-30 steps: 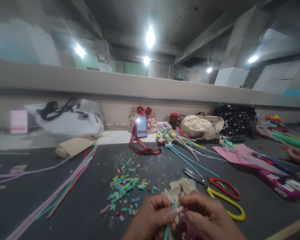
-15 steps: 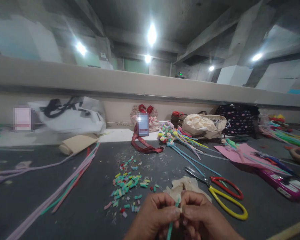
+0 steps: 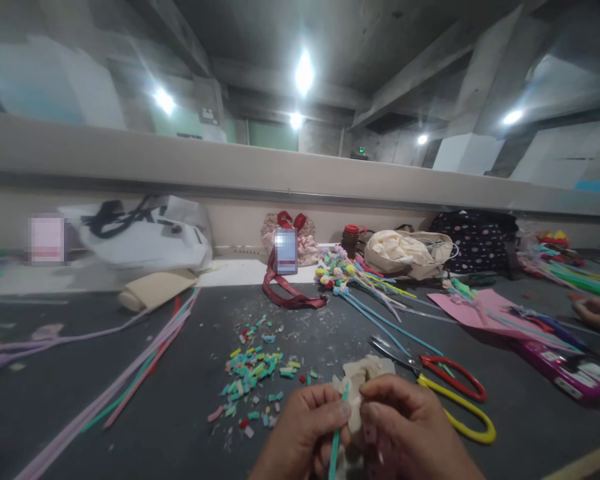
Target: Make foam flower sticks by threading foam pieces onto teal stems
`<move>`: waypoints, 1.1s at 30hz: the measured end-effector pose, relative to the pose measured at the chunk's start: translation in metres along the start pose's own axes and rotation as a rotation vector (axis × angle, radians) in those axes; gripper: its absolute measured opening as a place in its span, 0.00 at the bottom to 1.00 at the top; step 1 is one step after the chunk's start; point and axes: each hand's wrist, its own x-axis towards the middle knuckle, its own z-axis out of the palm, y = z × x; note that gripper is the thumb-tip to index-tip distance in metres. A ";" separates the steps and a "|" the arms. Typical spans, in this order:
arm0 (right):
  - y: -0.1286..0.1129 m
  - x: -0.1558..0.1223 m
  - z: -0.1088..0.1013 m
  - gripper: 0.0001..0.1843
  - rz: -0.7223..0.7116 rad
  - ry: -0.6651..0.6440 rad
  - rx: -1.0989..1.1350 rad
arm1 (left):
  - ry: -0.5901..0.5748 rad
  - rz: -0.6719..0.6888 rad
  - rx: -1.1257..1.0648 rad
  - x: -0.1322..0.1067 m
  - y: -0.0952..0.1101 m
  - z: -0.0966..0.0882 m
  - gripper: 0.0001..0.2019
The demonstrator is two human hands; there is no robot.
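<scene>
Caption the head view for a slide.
Left hand and right hand pinch a teal pipe cleaner near red-and-yellow scissors.

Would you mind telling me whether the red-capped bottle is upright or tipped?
Upright: the bottle stands on its base, red cap on top, beside the cream bag.

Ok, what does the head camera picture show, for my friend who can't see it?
Two hands meet close to the camera over a dark table: the left hand pinches a thin teal stem, the right hand curled beside it. Red-and-yellow scissors lie to the right, a scatter of coloured snippets to the left.
</scene>
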 end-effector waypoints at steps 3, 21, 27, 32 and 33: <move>-0.006 -0.001 0.001 0.03 -0.133 0.009 -0.185 | -0.016 -0.003 -0.017 0.000 0.000 0.000 0.17; -0.022 -0.001 -0.004 0.08 -0.415 -0.068 -0.699 | -0.036 -0.078 0.042 0.004 -0.003 0.001 0.11; -0.041 -0.002 -0.019 0.05 -0.477 -0.137 -0.689 | -0.010 -0.128 0.182 -0.002 -0.001 0.001 0.12; -0.044 0.001 -0.021 0.04 -0.485 -0.202 -0.737 | -0.010 -0.090 0.237 -0.006 -0.001 0.003 0.12; -0.043 0.002 -0.020 0.05 -0.483 -0.218 -0.750 | -0.005 -0.085 0.243 -0.007 0.000 0.004 0.11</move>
